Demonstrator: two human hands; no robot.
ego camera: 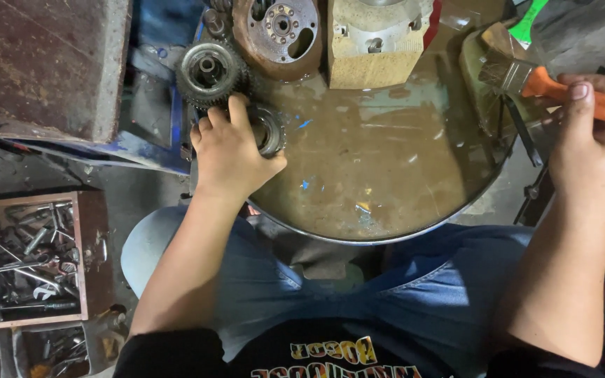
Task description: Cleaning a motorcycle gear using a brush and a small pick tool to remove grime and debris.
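Fingers [241,112] of the left hand [231,152] curl around a small dark gear [269,130], thumb pressed to its lower edge; the gear lies at the left rim of a round metal basin [414,227], partly sunk in the brown oily liquid [379,154] that fills it. Fingers [578,94] of the right hand [589,150] are pressed together around the orange handle of a paintbrush [547,82], thumb laid along the handle; the bristles and metal ferrule point left and rest over the basin's right rim.

Contents of the basin: the liquid, thin and reflective, with small blue and pale flecks on its surface; the small gear under the left hand; a larger toothed gear cluster [209,71] just beyond the left fingers, at the rim and touching or nearly touching the held gear; a round perforated metal disc [280,26] at the far edge; and a blocky pale casting [376,42] beside the disc, standing partly in the liquid.

Surroundings: the basin sits in front of the person's knees, which are in blue jeans. At lower left on the floor, an open wooden tray [82,266] holds a loose heap of wrenches, sockets and other hand tools. Above it lies a flat, rust-brown slab [43,63] with blue metal beneath. A green-handled tool [530,19] shows at the top right, beyond the brush
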